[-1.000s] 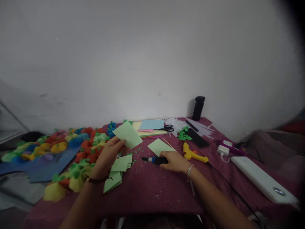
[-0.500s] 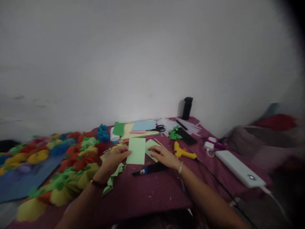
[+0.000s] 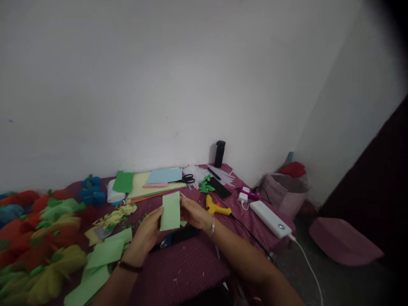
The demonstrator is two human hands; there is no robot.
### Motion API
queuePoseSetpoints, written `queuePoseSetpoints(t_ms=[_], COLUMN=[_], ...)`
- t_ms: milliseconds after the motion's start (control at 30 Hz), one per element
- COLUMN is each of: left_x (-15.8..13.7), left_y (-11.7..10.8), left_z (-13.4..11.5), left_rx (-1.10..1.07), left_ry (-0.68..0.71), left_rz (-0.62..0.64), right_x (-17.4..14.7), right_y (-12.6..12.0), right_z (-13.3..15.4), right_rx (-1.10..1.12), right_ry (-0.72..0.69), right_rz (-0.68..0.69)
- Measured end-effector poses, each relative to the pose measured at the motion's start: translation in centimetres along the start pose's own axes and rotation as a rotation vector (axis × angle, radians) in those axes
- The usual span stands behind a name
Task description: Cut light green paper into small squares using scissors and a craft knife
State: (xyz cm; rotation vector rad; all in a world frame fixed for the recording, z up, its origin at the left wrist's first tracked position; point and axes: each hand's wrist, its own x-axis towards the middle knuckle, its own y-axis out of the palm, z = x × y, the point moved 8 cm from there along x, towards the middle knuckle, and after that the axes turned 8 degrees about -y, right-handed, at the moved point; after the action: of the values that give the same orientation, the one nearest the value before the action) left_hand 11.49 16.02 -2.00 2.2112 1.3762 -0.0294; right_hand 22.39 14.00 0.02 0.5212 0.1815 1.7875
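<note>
A pale green rectangular paper [image 3: 171, 211] is held up above the table between my hands. My left hand [image 3: 148, 231] grips its left edge, with the thumb along the side. At the paper's right edge, my right hand [image 3: 195, 212] has its fingers closed on it, partly hidden. Under the right hand peeks the corner of another pale green piece [image 3: 184, 223]. Below the hands lies a dark, long tool with a blue part [image 3: 167, 241], mostly covered. More pale green papers [image 3: 106, 253] are spread left of my left wrist.
Colourful fabric flowers [image 3: 41, 238] crowd the left side. Behind are coloured sheets [image 3: 164, 175], scissors [image 3: 187, 179], green leaf pieces [image 3: 206, 184], a phone [image 3: 219, 188] and a black bottle [image 3: 219, 154]. To the right sit a yellow glue gun [image 3: 216, 207] and a white power bank [image 3: 270, 219] with cables.
The view has swung right, so things sit further left. My right hand has come to the paper's right edge, and the second green piece beneath is now mostly hidden.
</note>
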Motion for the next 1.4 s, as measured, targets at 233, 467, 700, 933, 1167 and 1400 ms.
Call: queuePoseSetpoints(t_ms=[233,467,700,933,1167,1400], left_x=[1.0,0.2,0.2,0.3,-0.5,-0.2], left_y=[-1.7,-0.3,-0.8,-0.3,0.5,0.7], left_z=[0.1,0.9,-0.4,1.2,1.2,1.1], left_rx=[-0.231,-0.201,-0.073,-0.146,-0.084,-0.076], left_ry=[0.016,0.008,0.196,0.015,-0.003,0.005], left_rz=[-0.024,0.039,-0.057,-0.001,0.003,0.034], right_x=[1.5,1.1,0.7,0.4,0.2,0.5], right_y=[1.5,1.4,1.2,0.7,1.3,0.8], right_z=[-1.1,-2.7,-1.9,-2.0,-2.4,-3.0], right_rx=[-0.056,0.027,0.100,0.129,0.153,0.130], right_ry=[0.016,0.002,0.007,-0.036,-0.026,-0.013], right_rz=[-0.013,0.018,-0.036,-0.081,-0.010,0.036])
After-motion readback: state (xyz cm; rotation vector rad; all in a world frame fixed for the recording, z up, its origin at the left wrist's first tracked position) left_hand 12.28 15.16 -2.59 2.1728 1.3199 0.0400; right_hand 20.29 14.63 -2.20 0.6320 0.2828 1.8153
